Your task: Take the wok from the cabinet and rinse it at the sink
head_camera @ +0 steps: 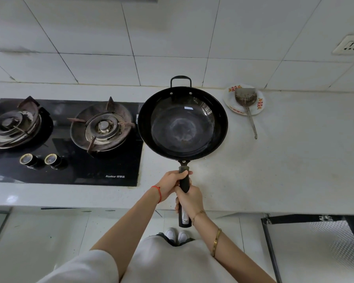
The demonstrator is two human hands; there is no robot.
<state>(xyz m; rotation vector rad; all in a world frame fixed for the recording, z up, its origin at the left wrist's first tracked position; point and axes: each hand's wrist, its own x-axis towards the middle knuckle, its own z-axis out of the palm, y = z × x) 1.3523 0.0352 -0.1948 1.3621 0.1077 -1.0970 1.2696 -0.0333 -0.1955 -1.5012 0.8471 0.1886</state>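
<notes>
A black wok (182,123) with a long black handle and a small loop handle at its far side hangs level above the white countertop (284,160), just right of the stove. Both hands grip the long handle. My left hand (171,183) holds it near the bowl. My right hand (189,200) holds it lower, close to the handle's end. The wok's inside looks dark with a pale ring at the bottom. No sink shows in this view.
A black two-burner gas stove (65,139) fills the left of the counter. A white plate (243,102) carrying a metal spatula (246,103) sits at the back right. An open cabinet (315,248) with a silvery lining lies at lower right. White wall tiles and a socket (349,46) stand behind.
</notes>
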